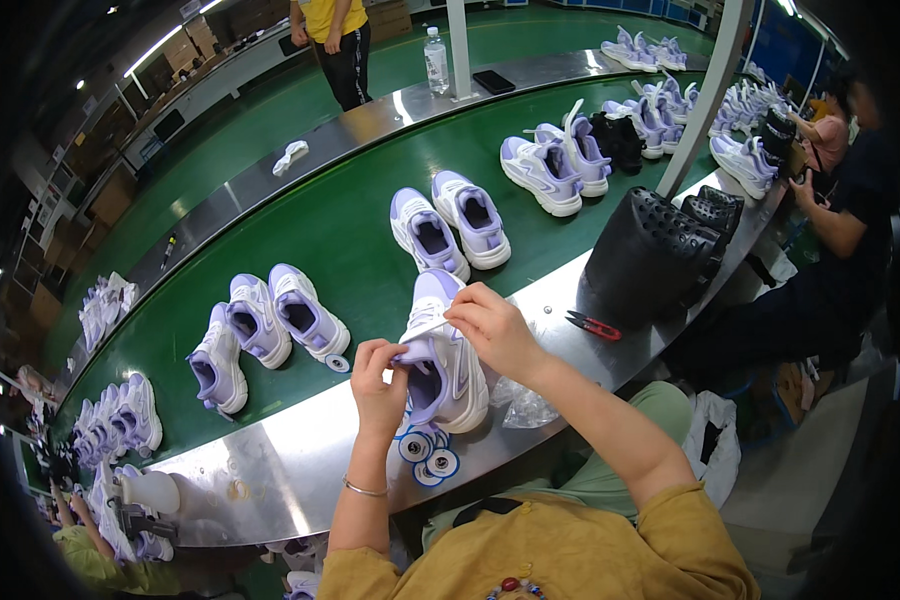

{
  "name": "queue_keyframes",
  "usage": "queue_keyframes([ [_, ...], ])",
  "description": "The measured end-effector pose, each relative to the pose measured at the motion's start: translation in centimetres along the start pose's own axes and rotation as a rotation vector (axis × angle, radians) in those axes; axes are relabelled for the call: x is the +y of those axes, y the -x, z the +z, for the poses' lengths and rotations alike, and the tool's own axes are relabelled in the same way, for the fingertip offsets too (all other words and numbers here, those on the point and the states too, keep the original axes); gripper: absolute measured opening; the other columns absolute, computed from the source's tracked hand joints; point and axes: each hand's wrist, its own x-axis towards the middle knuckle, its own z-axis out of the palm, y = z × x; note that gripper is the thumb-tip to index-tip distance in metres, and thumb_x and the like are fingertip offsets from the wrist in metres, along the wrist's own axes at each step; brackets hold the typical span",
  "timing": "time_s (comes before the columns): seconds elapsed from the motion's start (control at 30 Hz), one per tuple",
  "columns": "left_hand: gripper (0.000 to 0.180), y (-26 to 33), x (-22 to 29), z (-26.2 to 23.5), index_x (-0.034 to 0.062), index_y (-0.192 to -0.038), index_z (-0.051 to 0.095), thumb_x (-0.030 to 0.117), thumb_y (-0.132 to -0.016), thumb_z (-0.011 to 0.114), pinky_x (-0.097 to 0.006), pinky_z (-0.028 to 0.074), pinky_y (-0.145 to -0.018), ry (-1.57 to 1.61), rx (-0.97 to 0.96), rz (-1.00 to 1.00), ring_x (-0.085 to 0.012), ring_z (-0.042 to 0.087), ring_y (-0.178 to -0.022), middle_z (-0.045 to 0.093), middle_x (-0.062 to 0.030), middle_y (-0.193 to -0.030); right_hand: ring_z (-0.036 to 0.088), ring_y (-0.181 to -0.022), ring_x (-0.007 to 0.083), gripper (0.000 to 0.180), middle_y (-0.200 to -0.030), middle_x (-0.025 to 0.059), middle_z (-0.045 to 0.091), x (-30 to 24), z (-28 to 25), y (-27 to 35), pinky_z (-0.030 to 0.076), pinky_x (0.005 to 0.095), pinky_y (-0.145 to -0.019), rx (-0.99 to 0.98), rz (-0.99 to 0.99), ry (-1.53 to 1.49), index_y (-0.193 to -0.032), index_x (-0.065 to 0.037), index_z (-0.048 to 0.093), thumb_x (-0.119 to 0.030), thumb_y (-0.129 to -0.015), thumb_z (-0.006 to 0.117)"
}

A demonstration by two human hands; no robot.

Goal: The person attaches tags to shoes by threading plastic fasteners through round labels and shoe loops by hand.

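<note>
Evidently mid-job, the left hand [378,378] grips the lilac sneaker [442,360] at its collar while the right hand [492,328] pinches its white lace [425,330], with more sneaker pairs [270,325] waiting on the green belt [350,235].

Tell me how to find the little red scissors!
Start at the long green belt with the purple shoes on it. Along its near side runs a shiny steel ledge; follow it toward the big black bumpy mould. The scissors lie flat on the steel just in front of that mould, beyond the right hand: the only red thing there.
</note>
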Motion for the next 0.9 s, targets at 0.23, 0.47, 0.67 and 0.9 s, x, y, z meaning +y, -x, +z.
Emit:
queue_keyframes([
  [0.23,0.019,0.5,-3.9,-0.7,-0.0003,-0.086,0.059,-0.011,-0.071,0.058,-0.027,0.045,-0.065,0.117,0.102,-0.088,-0.0189,0.055,-0.074,0.056,-0.0095,-0.087,0.059,-0.076,0.0249,0.021,-0.083,0.0084,0.058,-1.4,2.3,1.6,0.05,0.0328,-0.061,-0.075,-0.266,0.304,-0.09,-0.001,0.062,-0.001,-0.069,0.059],
  [0.47,0.02,0.8,-4.4,-1.3,-0.0003,-0.085,0.058,-0.012,-0.07,0.056,-0.025,0.043,-0.064,0.137,0.123,-0.137,-0.0174,0.053,-0.073,0.056,-0.0084,-0.086,0.057,-0.071,0.0225,0.022,-0.077,0.008,0.054,-2.7,3.8,2.5,0.048,0.0304,-0.058,-0.129,-0.335,0.419,-0.089,0.001,0.059,-0.007,-0.069,0.057],
  [0.67,0.021,0.7,-4.8,-0.7,-0.0002,-0.085,0.058,-0.013,-0.068,0.054,-0.025,0.043,-0.064,0.142,0.129,-0.142,-0.0168,0.053,-0.073,0.055,-0.0078,-0.085,0.057,-0.074,0.0238,0.028,-0.083,0.01,0.057,-2.3,4.6,3.4,0.049,0.031,-0.061,-0.137,-0.293,0.417,-0.094,0.004,0.06,-0.007,-0.069,0.057],
  [0.9,0.025,0.8,-5.8,-0.4,0.0001,-0.088,0.058,-0.015,-0.069,0.052,-0.022,0.045,-0.064,0.121,0.109,-0.121,-0.0117,0.054,-0.076,0.055,-0.0045,-0.088,0.055,-0.079,0.024,0.026,-0.088,0.0106,0.057,-2.4,4.3,4.5,0.046,0.0327,-0.067,-0.136,-0.333,0.443,-0.093,0.003,0.058,-0.01,-0.071,0.054],
])
